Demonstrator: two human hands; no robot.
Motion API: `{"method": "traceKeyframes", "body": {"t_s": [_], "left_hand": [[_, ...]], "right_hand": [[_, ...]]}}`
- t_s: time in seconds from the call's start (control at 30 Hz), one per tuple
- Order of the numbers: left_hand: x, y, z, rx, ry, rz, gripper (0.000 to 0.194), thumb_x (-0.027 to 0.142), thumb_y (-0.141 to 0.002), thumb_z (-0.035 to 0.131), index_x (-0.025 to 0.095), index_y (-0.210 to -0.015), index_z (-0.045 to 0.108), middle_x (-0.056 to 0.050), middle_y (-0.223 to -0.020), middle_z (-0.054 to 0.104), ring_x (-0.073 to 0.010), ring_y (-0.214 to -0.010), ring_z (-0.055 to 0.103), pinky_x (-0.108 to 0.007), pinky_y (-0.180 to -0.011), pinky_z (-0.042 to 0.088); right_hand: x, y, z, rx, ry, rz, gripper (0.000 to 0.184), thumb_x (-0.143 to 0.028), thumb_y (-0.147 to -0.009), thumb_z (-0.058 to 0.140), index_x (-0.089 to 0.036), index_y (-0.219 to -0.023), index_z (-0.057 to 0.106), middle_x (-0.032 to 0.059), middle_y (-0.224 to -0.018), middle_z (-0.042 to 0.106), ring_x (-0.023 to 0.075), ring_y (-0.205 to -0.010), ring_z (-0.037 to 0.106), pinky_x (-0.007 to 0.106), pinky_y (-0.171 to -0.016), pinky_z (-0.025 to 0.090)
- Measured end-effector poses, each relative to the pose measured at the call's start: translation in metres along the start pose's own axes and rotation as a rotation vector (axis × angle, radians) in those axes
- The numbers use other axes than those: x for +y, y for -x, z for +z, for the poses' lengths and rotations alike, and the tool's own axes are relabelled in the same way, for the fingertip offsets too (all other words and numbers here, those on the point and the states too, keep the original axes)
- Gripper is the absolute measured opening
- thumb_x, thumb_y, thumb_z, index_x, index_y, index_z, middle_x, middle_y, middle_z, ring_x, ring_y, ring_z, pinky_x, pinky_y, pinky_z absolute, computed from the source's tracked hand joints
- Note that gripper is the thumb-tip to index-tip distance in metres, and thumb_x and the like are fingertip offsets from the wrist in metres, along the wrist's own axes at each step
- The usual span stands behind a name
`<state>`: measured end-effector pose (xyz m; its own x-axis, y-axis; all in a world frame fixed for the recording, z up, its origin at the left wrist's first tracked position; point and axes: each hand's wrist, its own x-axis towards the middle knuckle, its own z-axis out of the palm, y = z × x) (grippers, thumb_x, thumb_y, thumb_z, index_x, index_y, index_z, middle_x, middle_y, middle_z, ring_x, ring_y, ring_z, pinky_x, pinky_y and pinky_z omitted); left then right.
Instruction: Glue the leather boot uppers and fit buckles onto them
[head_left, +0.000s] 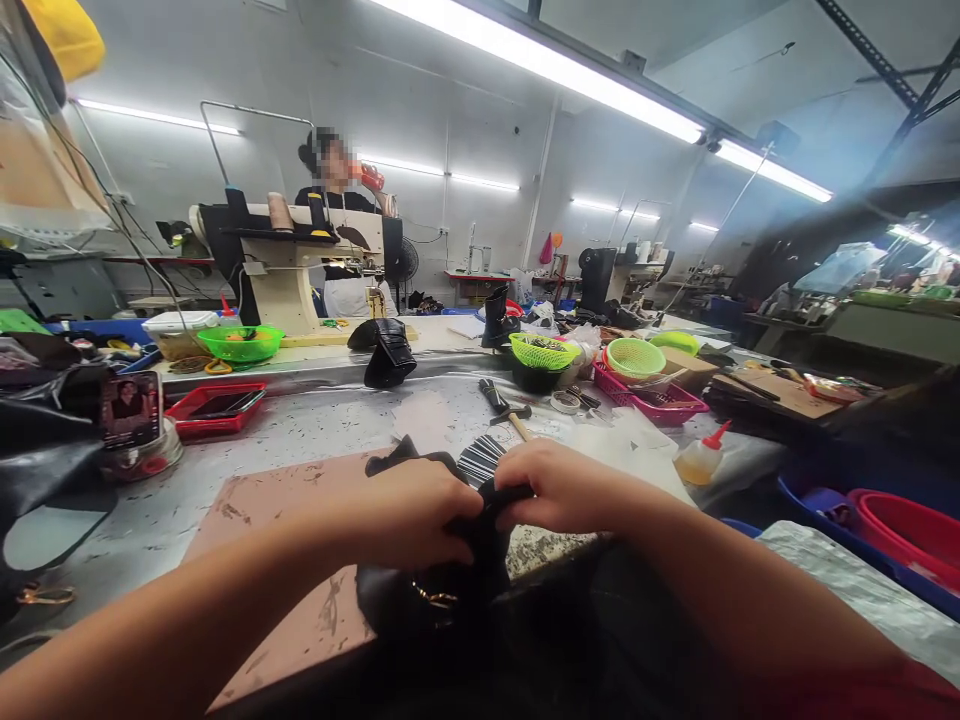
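Note:
Both hands meet over a black leather piece (390, 600) at the near edge of the bench, which looks like part of a boot upper and carries a gold-coloured metal trim. My left hand (424, 510) has its fingers closed on the piece's upper edge. Close beside it, my right hand (551, 485) pinches the same edge. Just beyond the fingers is a fan of black-and-white strips (480, 460); whether it joins the leather I cannot tell. The lower part of the piece merges into dark shadow. A hammer (517, 425) lies just past my right hand.
Pinkish board (255, 510) lies under my left arm. Ahead are a red tray (217, 408), a black leather part (390, 355), a black boot (496, 318), baskets (634, 358) and a glue bottle (701, 458). Behind a sewing machine (285, 270), a person (337, 195) holds a red cup.

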<state>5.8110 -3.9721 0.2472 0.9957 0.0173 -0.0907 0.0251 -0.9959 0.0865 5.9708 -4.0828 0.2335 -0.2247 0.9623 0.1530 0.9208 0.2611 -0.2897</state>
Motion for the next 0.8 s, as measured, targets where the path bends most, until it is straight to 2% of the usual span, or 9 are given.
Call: {"method": "traceKeyframes", "body": {"t_s": [0.13, 0.3, 0.43, 0.53, 0.63, 0.73, 0.8], "left_hand": [[-0.001, 0.002, -0.004, -0.074, 0.101, 0.015, 0.005, 0.020, -0.071, 0.062, 0.018, -0.067, 0.060, 0.002, -0.061, 0.054, -0.0118, -0.057, 0.050, -0.020, -0.048, 0.032], [-0.005, 0.007, -0.010, -0.006, -0.055, -0.122, 0.004, 0.024, -0.072, 0.063, 0.021, -0.075, 0.061, 0.000, -0.061, 0.056, -0.0155, -0.058, 0.054, -0.023, -0.048, 0.031], [0.005, 0.008, -0.012, -0.050, -0.149, -0.165, 0.007, 0.023, -0.074, 0.061, 0.021, -0.081, 0.062, -0.003, -0.070, 0.062, -0.0183, -0.063, 0.058, -0.023, -0.050, 0.033], [0.004, 0.012, -0.009, -0.071, -0.145, -0.190, 0.008, 0.024, -0.073, 0.061, 0.020, -0.080, 0.063, -0.003, -0.072, 0.064, -0.0180, -0.064, 0.059, -0.023, -0.049, 0.032], [-0.008, 0.019, -0.006, -0.026, -0.077, -0.165, 0.007, 0.025, -0.069, 0.064, 0.021, -0.074, 0.063, -0.001, -0.068, 0.062, -0.0164, -0.062, 0.057, -0.023, -0.049, 0.031], [-0.015, 0.025, -0.005, 0.030, -0.073, -0.104, 0.005, 0.025, -0.071, 0.063, 0.021, -0.069, 0.062, 0.000, -0.062, 0.059, -0.0158, -0.061, 0.055, -0.024, -0.050, 0.031], [-0.012, 0.026, -0.005, 0.025, -0.086, -0.110, 0.006, 0.026, -0.072, 0.063, 0.021, -0.069, 0.062, 0.000, -0.062, 0.059, -0.0163, -0.060, 0.054, -0.024, -0.050, 0.030]], "right_hand": [[0.002, 0.000, 0.001, -0.015, -0.109, -0.061, 0.021, -0.016, -0.069, 0.068, -0.015, -0.054, 0.052, -0.0058, -0.054, 0.044, 0.0089, -0.056, 0.043, 0.020, -0.053, 0.031], [0.008, 0.000, -0.003, -0.053, -0.235, -0.094, 0.014, -0.018, -0.073, 0.063, -0.015, -0.061, 0.056, -0.0052, -0.057, 0.045, 0.0087, -0.056, 0.044, 0.019, -0.053, 0.034], [0.002, -0.003, -0.007, -0.184, -0.080, -0.040, 0.002, -0.017, -0.072, 0.064, -0.015, -0.071, 0.063, -0.0036, -0.060, 0.054, 0.0099, -0.057, 0.049, 0.020, -0.053, 0.036], [-0.005, -0.005, -0.007, -0.201, -0.031, -0.104, 0.007, -0.015, -0.074, 0.063, -0.015, -0.067, 0.064, -0.0014, -0.063, 0.055, 0.0112, -0.063, 0.052, 0.020, -0.058, 0.039], [-0.004, -0.005, -0.008, -0.208, -0.116, -0.190, 0.011, -0.013, -0.077, 0.059, -0.015, -0.068, 0.064, -0.0011, -0.064, 0.054, 0.0111, -0.063, 0.052, 0.020, -0.060, 0.041], [-0.001, -0.006, -0.012, -0.301, -0.194, -0.260, 0.010, -0.010, -0.076, 0.056, -0.015, -0.078, 0.065, -0.0002, -0.070, 0.058, 0.0119, -0.066, 0.054, 0.021, -0.063, 0.042], [-0.003, -0.007, -0.013, -0.349, -0.176, -0.281, 0.018, -0.005, -0.073, 0.057, -0.015, -0.086, 0.064, 0.0011, -0.076, 0.061, 0.0129, -0.070, 0.056, 0.021, -0.064, 0.043]]}}
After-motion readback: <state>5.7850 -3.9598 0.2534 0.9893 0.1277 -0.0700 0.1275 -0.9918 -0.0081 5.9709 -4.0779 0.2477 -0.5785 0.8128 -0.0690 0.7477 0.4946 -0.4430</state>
